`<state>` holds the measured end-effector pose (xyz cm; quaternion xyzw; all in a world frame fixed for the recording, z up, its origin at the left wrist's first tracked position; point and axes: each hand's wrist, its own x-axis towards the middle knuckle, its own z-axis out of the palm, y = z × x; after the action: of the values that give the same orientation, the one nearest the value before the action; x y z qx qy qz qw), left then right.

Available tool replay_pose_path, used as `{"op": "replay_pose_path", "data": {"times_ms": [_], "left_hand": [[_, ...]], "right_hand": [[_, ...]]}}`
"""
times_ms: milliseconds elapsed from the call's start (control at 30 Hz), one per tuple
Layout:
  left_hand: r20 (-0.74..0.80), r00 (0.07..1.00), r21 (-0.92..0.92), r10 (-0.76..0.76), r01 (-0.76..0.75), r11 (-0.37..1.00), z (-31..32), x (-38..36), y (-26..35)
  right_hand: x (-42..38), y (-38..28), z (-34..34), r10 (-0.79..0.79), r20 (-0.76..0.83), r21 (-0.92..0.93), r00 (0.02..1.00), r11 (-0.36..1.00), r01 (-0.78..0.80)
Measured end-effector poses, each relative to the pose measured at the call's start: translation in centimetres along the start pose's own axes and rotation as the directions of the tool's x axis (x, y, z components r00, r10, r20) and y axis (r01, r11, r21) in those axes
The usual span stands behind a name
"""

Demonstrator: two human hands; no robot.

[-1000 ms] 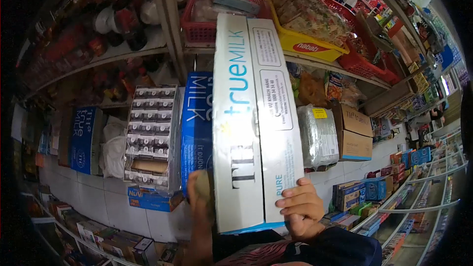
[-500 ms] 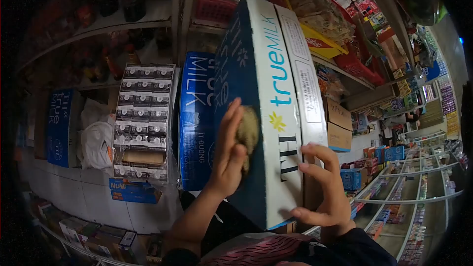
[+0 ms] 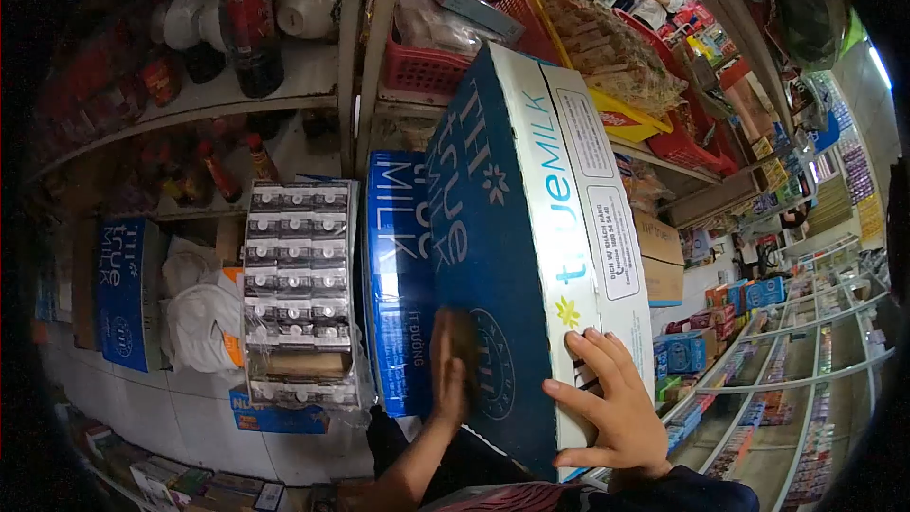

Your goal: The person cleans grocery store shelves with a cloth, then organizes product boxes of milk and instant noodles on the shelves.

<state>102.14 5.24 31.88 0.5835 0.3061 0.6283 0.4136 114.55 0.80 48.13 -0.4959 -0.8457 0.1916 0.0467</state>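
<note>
A large blue-and-white TH true MILK carton (image 3: 493, 256) stands tilted in front of me. My right hand (image 3: 611, 403) rests on its white face near the lower end, fingers spread. Against the dark blue side, my left hand (image 3: 447, 379) presses a brownish cloth or sponge (image 3: 462, 346), smeared by motion. Just left of that hand is another blue milk carton (image 3: 396, 275). Beside it stands a plastic-wrapped pack of small milk boxes (image 3: 299, 275) with a gap near its lower end.
Shelves with bottles (image 3: 251, 47) are at upper left. A red basket (image 3: 427, 66) and a yellow tray (image 3: 626, 118) hold packaged goods behind the carton. White plastic bags (image 3: 199, 322) and another blue carton (image 3: 128, 289) lie left. Glass display shelving (image 3: 787, 370) is at right.
My left hand has moved the brownish piece down along the carton's blue side. My right hand stays on the white face. The view has shifted, so most things appear lower.
</note>
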Motion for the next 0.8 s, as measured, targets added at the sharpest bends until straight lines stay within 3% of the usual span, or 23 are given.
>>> {"op": "replay_pose_path", "data": {"times_ms": [267, 333, 400, 533, 600, 667, 733, 800], "left_hand": [[-0.021, 0.996, 0.134, 0.081, -0.077, 0.988, -0.6, 4.1, 0.1], [-0.096, 0.977, 0.109, -0.189, 0.199, 0.974, -0.9, 3.0, -4.0], [-0.231, 0.811, -0.302, -0.537, 0.465, 0.832, -0.6, -0.4, -7.9], [-0.207, 0.753, -0.427, -0.625, 0.505, 0.75, -0.5, -5.3, -8.9], [-0.224, 0.913, -0.007, -0.341, 0.349, 0.937, -0.2, -3.7, -4.5], [-0.232, 0.972, 0.064, -0.044, 0.06, 0.996, -0.3, -0.2, -1.5], [-0.356, 0.9, -0.075, 0.251, -0.295, 0.952, 0.9, 3.6, -1.6], [-0.28, 0.922, 0.046, 0.268, -0.266, 0.963, 0.1, 5.9, -1.9]], "right_hand": [[-0.1, 0.2, 0.0, 0.011, -0.028, 0.04, 1.0, 0.999, -0.01], [0.0, 0.2, 0.0, 0.009, -0.036, 0.051, 0.999, 0.999, -0.007], [-0.1, 0.4, 0.0, -0.004, -0.032, 0.05, 0.999, 0.999, 0.006], [0.0, 0.3, -0.1, 0.004, -0.021, 0.035, 1.0, 0.999, -0.003], [0.0, 0.3, -0.2, -0.002, -0.018, 0.045, 1.0, 0.999, 0.003], [0.0, 0.3, -0.2, 0.003, -0.022, 0.046, 1.0, 0.999, -0.002], [0.0, 0.3, -0.2, 0.003, -0.032, 0.036, 0.999, 0.999, -0.002], [0.1, 0.3, -0.2, -0.006, -0.04, 0.049, 0.999, 0.999, 0.008]]}}
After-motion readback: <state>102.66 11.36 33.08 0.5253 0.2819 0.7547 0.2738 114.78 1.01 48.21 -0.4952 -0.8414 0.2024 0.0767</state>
